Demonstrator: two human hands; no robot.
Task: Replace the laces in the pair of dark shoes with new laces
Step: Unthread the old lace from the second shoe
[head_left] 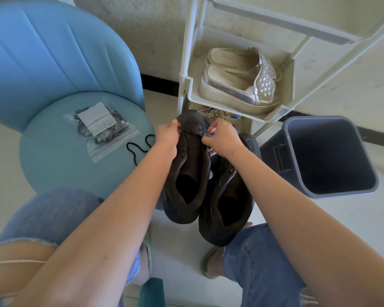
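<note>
Bright, soft, even light fills the view, and shadows are weak. The pale-blue padded chair (pixel 53 169) glows brightest at 9 o'clock, and its clear plastic zip bag (pixel 102 129) shows mild glare. The insides of the pair of dark brown-black fabric shoes (pixel 186 173) at centre sink into black. Wide-angle distortion bows the cream plastic shelf rack (pixel 273 117) at 1 o'clock and swells the forearms toward 6 o'clock, where the edges go soft.
</note>
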